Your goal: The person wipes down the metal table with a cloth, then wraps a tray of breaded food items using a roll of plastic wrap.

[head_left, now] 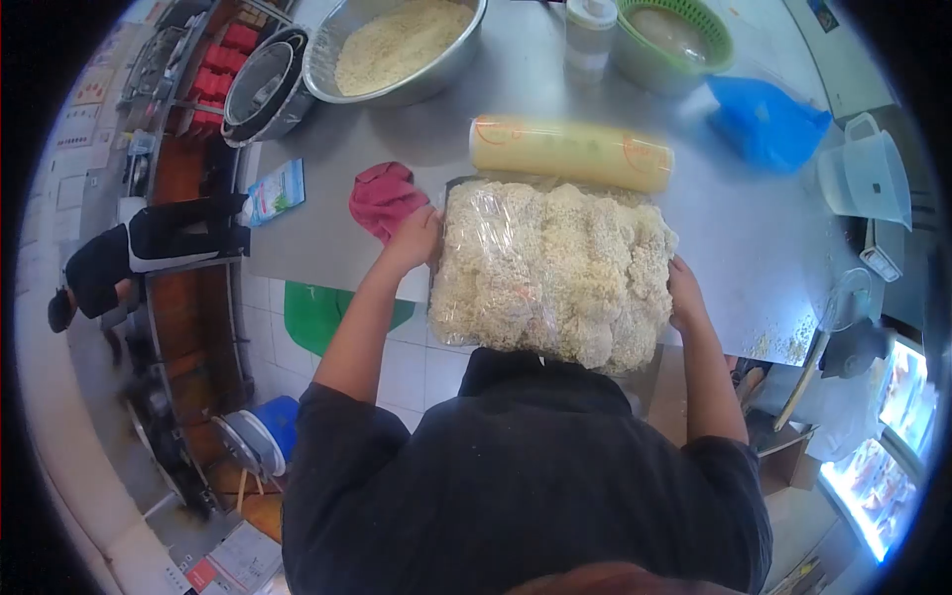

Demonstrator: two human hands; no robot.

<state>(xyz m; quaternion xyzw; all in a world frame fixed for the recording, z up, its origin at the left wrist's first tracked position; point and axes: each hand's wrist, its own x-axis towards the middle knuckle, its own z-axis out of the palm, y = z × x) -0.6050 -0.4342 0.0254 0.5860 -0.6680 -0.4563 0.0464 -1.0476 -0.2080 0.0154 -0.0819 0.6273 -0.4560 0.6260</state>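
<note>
A tray (457,182) heaped with rows of crumb-coated pieces (585,268) is held close against my chest, over the table's front edge. Clear plastic wrap (493,233) covers the left part of the pieces. My left hand (415,238) grips the tray's left side, with a crumpled dark pink cloth (385,198) just beyond it. On the opposite side my right hand (683,295) is closed on the tray's edge, its fingers partly hidden by the load. A large roll of plastic film (572,152) lies right behind the tray.
At the back stand a metal basin (322,74) of crumbs, a clear bottle (589,40) and a green basket (719,50). A blue bag (772,121) and a clear jug (865,174) are at right. Spilled crumbs (788,342) lie near the front right corner. Another person (99,260) stands far left.
</note>
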